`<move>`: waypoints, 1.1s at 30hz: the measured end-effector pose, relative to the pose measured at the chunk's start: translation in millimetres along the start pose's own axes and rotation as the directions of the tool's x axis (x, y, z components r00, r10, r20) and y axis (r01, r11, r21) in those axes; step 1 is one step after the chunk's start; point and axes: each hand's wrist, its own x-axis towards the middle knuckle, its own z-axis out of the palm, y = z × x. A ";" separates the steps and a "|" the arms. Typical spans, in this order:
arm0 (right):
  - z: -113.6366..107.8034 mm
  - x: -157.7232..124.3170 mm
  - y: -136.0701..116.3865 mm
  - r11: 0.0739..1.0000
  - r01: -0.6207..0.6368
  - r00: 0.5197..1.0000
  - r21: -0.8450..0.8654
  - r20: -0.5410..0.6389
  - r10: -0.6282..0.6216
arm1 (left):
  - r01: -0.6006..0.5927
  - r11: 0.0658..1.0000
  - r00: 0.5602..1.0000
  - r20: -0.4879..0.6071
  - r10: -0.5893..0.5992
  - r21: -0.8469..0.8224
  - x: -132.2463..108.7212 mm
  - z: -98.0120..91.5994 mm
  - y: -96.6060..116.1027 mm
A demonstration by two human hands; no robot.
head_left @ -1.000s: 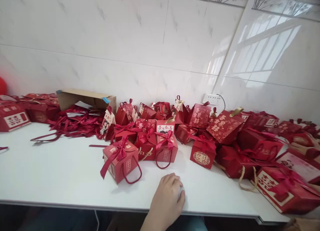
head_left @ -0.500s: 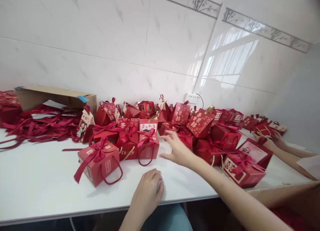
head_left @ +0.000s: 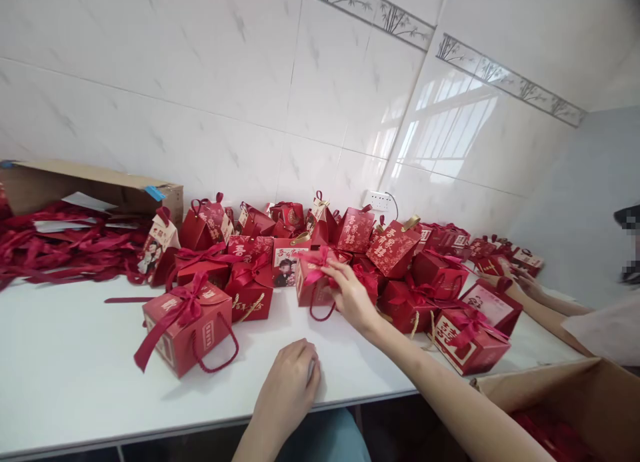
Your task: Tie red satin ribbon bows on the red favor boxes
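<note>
My right hand (head_left: 353, 295) pinches the top and ribbon bow of a small red gift box (head_left: 311, 290) with a cord handle, among other boxes at the middle of the table. Near the front edge rests my left hand (head_left: 293, 375), fingers curled in; whatever may be inside its palm is hidden. To its left a red gift box (head_left: 187, 329) with a bow and rope handle stands apart. Behind are a dark red gift box (head_left: 250, 299) with a gold cord and a cream-fronted box (head_left: 286, 265) showing a printed couple.
Many red gift boxes (head_left: 390, 249) crowd along the tiled wall. Left, a cardboard box (head_left: 170, 199) lies behind a heap of red ribbons (head_left: 75, 249). Another cardboard box (head_left: 545, 382) stands at the lower right. A co-worker's hands (head_left: 525, 285) handle a box at the far right.
My right hand has closed on the small gift box and shifted it right, uncovering the cream-fronted box behind. My left hand has stayed on the table. The view has turned slightly right.
</note>
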 end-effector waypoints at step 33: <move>61.4 -6.2 -41.7 0.971 -0.049 0.956 0.232 0.294 -0.022 | -0.255 0.924 0.862 -0.500 0.084 -0.284 -18.9 -13.2 1.5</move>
